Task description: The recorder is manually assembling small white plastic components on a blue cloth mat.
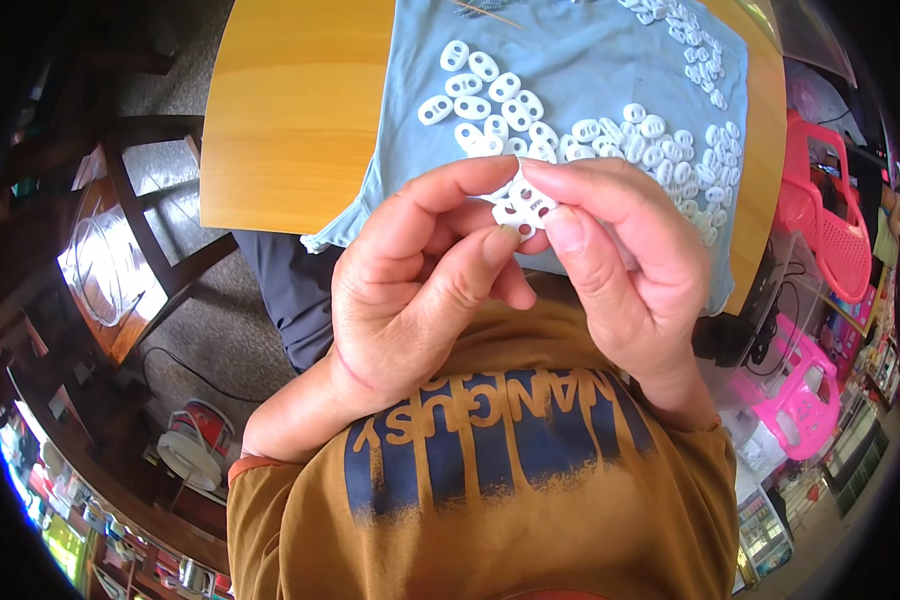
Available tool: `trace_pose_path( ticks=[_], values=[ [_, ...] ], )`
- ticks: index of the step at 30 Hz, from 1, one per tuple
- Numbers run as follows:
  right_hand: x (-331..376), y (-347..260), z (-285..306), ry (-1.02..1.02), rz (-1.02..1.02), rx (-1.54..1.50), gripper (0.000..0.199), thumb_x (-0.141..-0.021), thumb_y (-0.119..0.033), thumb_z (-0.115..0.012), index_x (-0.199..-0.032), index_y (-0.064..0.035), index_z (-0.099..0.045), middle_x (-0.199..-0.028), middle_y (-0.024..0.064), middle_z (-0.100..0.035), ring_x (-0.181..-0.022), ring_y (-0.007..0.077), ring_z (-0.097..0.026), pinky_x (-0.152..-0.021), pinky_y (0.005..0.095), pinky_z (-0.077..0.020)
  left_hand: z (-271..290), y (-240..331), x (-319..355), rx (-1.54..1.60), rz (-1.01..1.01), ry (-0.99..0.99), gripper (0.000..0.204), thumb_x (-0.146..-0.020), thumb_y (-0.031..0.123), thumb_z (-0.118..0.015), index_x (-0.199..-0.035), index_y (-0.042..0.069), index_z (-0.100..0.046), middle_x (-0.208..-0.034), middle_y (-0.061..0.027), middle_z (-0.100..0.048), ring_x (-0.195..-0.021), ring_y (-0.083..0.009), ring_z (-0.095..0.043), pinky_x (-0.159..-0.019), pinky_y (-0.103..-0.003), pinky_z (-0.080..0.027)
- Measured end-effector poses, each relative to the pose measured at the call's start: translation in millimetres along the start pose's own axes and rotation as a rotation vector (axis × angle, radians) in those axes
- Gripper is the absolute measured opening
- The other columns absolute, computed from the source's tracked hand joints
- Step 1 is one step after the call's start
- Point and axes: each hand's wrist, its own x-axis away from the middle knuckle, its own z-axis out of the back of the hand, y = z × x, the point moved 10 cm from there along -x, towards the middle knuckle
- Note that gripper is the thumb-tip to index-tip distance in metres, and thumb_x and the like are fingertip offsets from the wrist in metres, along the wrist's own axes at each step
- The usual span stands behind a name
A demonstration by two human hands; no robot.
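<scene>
In front of my chest, my left hand and my right hand meet over small white plastic cord locks, oval with two holes. One cord lock is pinched by my left thumb and fingers. Another cord lock is held between my right thumb and index finger, touching the first. My fingertips partly cover both. Just beyond, loose cord locks of the same kind lie spread on a light blue cloth, with a denser heap toward the right.
The cloth covers much of a yellow wooden table. A thin stick lies at its far side. Pink plastic chairs and a clear box stand to the right. Dark wooden furniture and a red shoe are at the left.
</scene>
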Motion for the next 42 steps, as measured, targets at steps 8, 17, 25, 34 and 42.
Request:
trace_pose_path(
  ticks=[8, 17, 25, 34, 42],
  values=[
    [4, -9, -3, 0.068, 0.199, 0.009, 0.043, -0.076, 0.003, -0.064, -0.117, 0.0019, -0.053, -0.094, 0.0120, -0.062, -0.073, 0.0168, -0.061, -0.064, 0.0257, -0.0487, -6, 3, 2, 0.037, -0.080, -0.042, 0.038, -0.091, 0.000, -0.047, -0.128, -0.003, -0.040, -0.092, -0.0064, -0.060, -0.072, -0.0080, -0.057, -0.068, -0.019, -0.049],
    [6, -9, 0, 0.053, 0.179, -0.020, 0.039, -0.077, 0.003, -0.063, -0.116, 0.0013, -0.055, -0.094, 0.0110, -0.062, -0.074, 0.0162, -0.060, -0.065, 0.0254, -0.0480, -4, 0, 3, 0.009, -0.023, -0.023, 0.037, -0.090, 0.004, -0.049, -0.125, -0.004, -0.042, -0.104, -0.0192, -0.060, -0.082, -0.0173, -0.062, -0.059, -0.023, -0.053],
    [5, -8, 2, 0.008, 0.205, -0.089, 0.039, -0.079, 0.003, -0.062, -0.117, 0.0011, -0.055, -0.097, 0.0108, -0.062, -0.075, 0.0148, -0.059, -0.065, 0.0249, -0.0481, -8, -2, 2, 0.089, 0.011, -0.060, 0.039, -0.088, 0.002, -0.052, -0.125, -0.004, -0.043, -0.100, -0.0189, -0.062, -0.074, -0.0169, -0.063, -0.061, -0.024, -0.053],
    [4, -8, -1, -0.055, 0.138, -0.143, 0.034, -0.083, 0.007, -0.055, -0.117, 0.0022, -0.054, -0.101, 0.0134, -0.060, -0.068, 0.0105, -0.058, -0.058, 0.0200, -0.0488, -10, 0, 3, 0.114, -0.095, -0.084, 0.036, -0.087, -0.004, -0.052, -0.123, -0.005, -0.046, -0.099, -0.0123, -0.062, -0.083, -0.0127, -0.062, -0.077, -0.023, -0.052],
    [7, -5, -2, -0.022, 0.184, -0.184, 0.031, -0.083, 0.006, -0.056, -0.114, 0.0018, -0.057, -0.098, 0.0136, -0.062, -0.066, 0.0102, -0.058, -0.056, 0.0207, -0.0493, -7, 3, 3, 0.022, -0.213, -0.066, 0.033, -0.087, -0.005, -0.052, -0.120, -0.006, -0.048, -0.097, -0.0143, -0.063, -0.083, -0.0148, -0.063, -0.077, -0.024, -0.052]
  ],
)
